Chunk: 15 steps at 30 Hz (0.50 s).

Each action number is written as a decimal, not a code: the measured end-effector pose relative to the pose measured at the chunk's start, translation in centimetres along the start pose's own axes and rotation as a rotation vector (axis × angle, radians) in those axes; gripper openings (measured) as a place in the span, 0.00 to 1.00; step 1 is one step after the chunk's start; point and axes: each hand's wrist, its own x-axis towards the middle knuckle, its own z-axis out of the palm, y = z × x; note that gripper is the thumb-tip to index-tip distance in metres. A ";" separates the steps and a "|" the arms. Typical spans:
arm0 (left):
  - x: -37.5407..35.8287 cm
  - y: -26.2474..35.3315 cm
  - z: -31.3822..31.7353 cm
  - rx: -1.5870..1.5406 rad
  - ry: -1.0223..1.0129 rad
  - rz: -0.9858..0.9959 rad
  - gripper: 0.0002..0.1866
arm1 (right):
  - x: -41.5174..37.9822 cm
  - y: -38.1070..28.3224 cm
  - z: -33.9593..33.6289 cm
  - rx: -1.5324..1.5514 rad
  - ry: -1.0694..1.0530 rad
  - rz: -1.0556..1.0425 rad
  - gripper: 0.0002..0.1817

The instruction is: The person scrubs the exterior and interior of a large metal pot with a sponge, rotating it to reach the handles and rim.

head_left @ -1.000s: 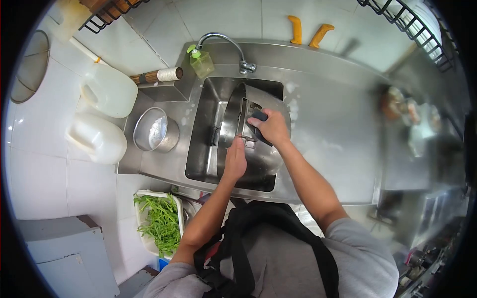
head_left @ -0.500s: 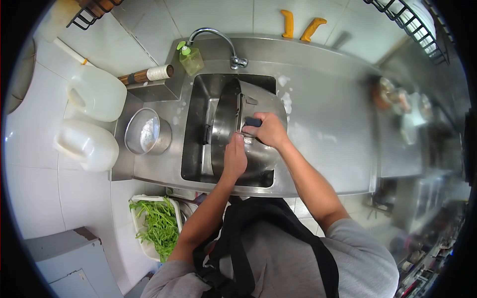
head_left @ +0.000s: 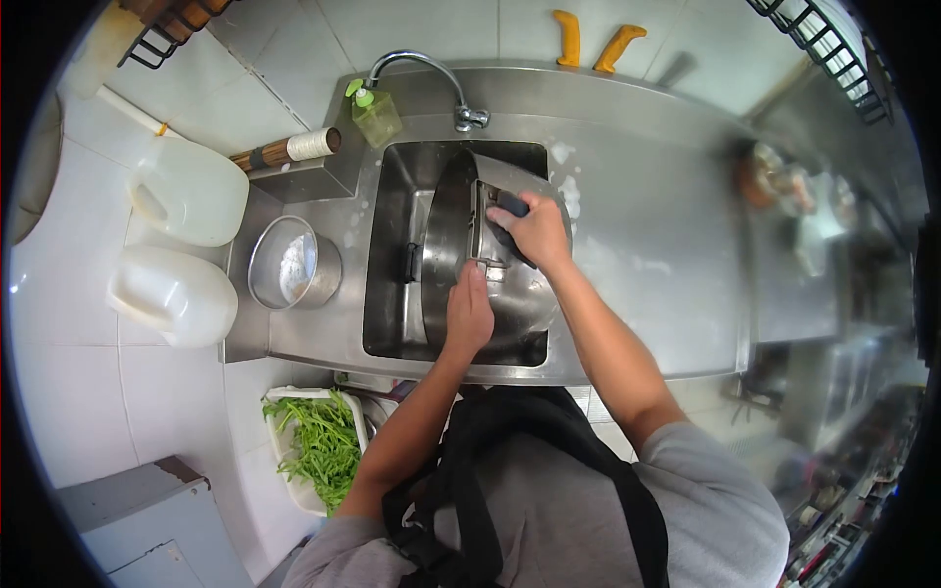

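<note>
A large round metal vessel (head_left: 520, 304) stands tilted on its side in the steel sink (head_left: 392, 323). My right hand (head_left: 537, 233) is closed around a dark scrubbing pad (head_left: 512, 227), pressed on the metal beside a bracket-like handle (head_left: 478, 220). Just below that handle, my left hand (head_left: 470, 312) touches the vessel, its fingers together and pointing up; what they grip, if anything, is hidden.
A chrome faucet (head_left: 459, 93) and green soap bottle (head_left: 376, 118) stand behind the sink. To the left are a metal pot (head_left: 323, 269) and white jugs (head_left: 201, 191). A basket (head_left: 284, 470) of greens sits below. Yellow handles (head_left: 569, 39) show on the wall.
My right hand has shifted slightly up and right along the vessel, and more of the dark pad shows. My left hand remains near the bracket's lower end. The view has shifted slightly.
</note>
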 end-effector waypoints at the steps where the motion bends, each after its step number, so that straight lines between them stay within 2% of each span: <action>1: 0.1 0.2 -0.1 0.002 -0.003 0.004 0.21 | 0.2 -0.1 0.3 -0.001 0.027 -0.015 0.22; 2: 0.3 0.3 -0.4 -0.012 -0.067 -0.058 0.21 | 0.2 0.3 0.4 0.003 0.032 -0.018 0.22; 4: 0.3 0.6 -0.8 -0.026 -0.128 -0.127 0.21 | -1.8 1.0 0.1 -0.210 0.002 -0.274 0.18; 5: 0.2 0.5 -0.8 -0.032 -0.135 -0.117 0.21 | -2.9 0.9 -0.6 -0.258 -0.098 -0.255 0.17; 6: 0.3 0.5 -0.8 -0.037 -0.142 -0.108 0.21 | -2.3 1.3 -0.3 -0.258 -0.101 -0.257 0.17; 8: 0.1 0.5 -0.6 -0.068 -0.108 -0.075 0.21 | -1.1 2.6 0.7 -0.051 -0.044 -0.118 0.18; 9: 0.1 0.6 -0.5 -0.100 -0.076 -0.034 0.21 | -1.2 -0.7 -0.6 -0.021 -0.062 0.011 0.18; 10: 0.2 0.7 -0.5 -0.100 -0.077 -0.031 0.21 | -0.5 -0.3 -0.1 -0.020 -0.059 0.009 0.18; 13: 0.1 0.7 -0.7 -0.046 -0.137 -0.120 0.21 | -0.2 0.2 1.0 -0.078 0.172 -0.032 0.21; 15: 0.1 0.1 -0.5 0.019 -0.074 -0.056 0.22 | -2.0 1.0 1.2 -0.070 0.142 -0.063 0.20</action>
